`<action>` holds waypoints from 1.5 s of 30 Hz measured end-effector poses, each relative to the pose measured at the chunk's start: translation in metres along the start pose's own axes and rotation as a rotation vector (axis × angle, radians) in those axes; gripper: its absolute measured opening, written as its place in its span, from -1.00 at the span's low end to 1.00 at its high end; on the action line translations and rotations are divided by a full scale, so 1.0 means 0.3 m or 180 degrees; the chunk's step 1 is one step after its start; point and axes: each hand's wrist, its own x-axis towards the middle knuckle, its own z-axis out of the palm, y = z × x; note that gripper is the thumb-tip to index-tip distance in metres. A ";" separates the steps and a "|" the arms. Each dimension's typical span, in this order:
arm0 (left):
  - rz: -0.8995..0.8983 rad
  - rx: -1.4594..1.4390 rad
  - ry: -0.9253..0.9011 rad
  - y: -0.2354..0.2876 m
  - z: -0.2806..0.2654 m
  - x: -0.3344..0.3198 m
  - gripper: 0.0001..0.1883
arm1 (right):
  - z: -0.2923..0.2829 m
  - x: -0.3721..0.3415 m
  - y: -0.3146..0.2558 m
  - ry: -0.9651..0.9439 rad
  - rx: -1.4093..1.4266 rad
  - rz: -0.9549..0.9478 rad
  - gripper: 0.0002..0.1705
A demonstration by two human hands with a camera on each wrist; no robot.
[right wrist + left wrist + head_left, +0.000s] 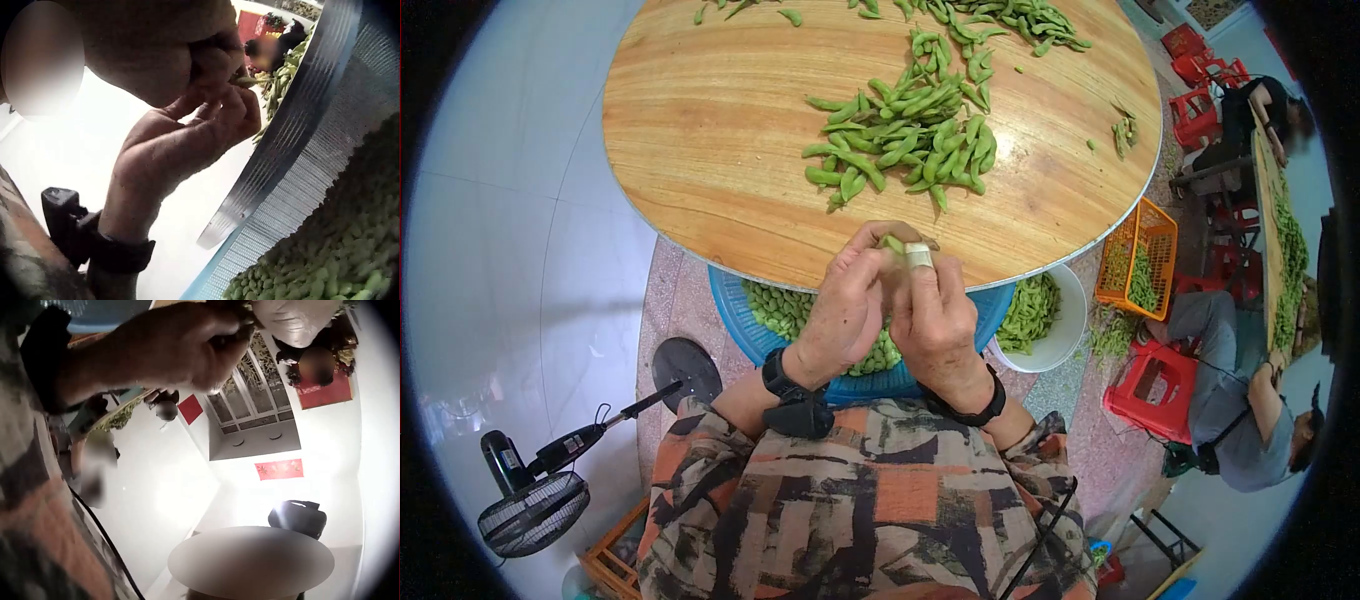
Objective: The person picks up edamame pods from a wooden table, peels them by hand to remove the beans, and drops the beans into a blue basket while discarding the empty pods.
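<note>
Above the blue basket (730, 325), both hands meet at the table's near edge. The left hand (847, 310) pinches a green pod (892, 243) between thumb and fingers. Against the same pod, the right hand (940, 330) has its thumb and curled fingers, with a pale wrap on one digit. In the right wrist view the pod (245, 81) pokes out between the two hands' fingertips. Shelled green beans (325, 275) fill part of the basket below. A pile of whole pods (900, 140) lies on the round wooden table (720, 130) just beyond the hands.
A white bucket (1072, 325) of pods stands right of the basket, near an orange crate (1165, 240) and a red stool (1152, 390). A fan (535, 510) is at the lower left. Other people sit at another table (1272, 250) at the far right.
</note>
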 end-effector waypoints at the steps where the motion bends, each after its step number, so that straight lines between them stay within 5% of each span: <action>1: 0.0005 0.0002 -0.0005 0.000 0.004 -0.001 -0.69 | 0.004 0.004 -0.004 0.0018 -0.0040 -0.0085 -0.64; 16: -0.0007 -0.0413 0.0075 -0.009 0.046 -0.013 -0.54 | 0.024 0.003 0.010 0.0355 0.0103 -0.0183 -0.55; 25: 0.0069 0.0497 0.0103 -0.026 -0.028 -0.020 -0.67 | -0.018 0.011 0.015 0.0205 0.0792 0.0315 -0.64; 27: 0.0448 0.2422 0.0153 0.000 -0.061 -0.028 -0.73 | -0.047 0.019 0.023 -0.0260 0.1101 0.0714 -0.68; 32: -0.0560 0.2028 -0.0119 0.103 -0.060 -0.013 -0.77 | -0.068 0.020 0.057 -0.0764 0.2761 0.2154 -0.85; 34: -0.0841 0.1736 -0.0311 0.121 -0.068 -0.009 -0.78 | -0.086 0.023 0.108 -0.1476 0.4268 0.3165 -0.86; 38: -0.1033 0.0860 -0.0288 0.090 -0.085 -0.005 -0.80 | -0.090 0.038 0.118 -0.1417 0.4652 0.3470 -0.84; 42: -0.0770 0.0448 0.0206 0.045 -0.081 -0.008 -0.80 | -0.062 0.016 0.101 -0.1069 0.3829 0.3025 -0.86; 44: -0.0721 0.0552 0.0202 0.040 -0.079 -0.010 -0.80 | -0.058 0.020 0.093 -0.0643 0.1836 0.1524 -0.83; 45: -0.0662 0.0659 0.0203 0.038 -0.078 -0.012 -0.79 | -0.060 0.022 0.092 -0.0648 0.1840 0.1522 -0.83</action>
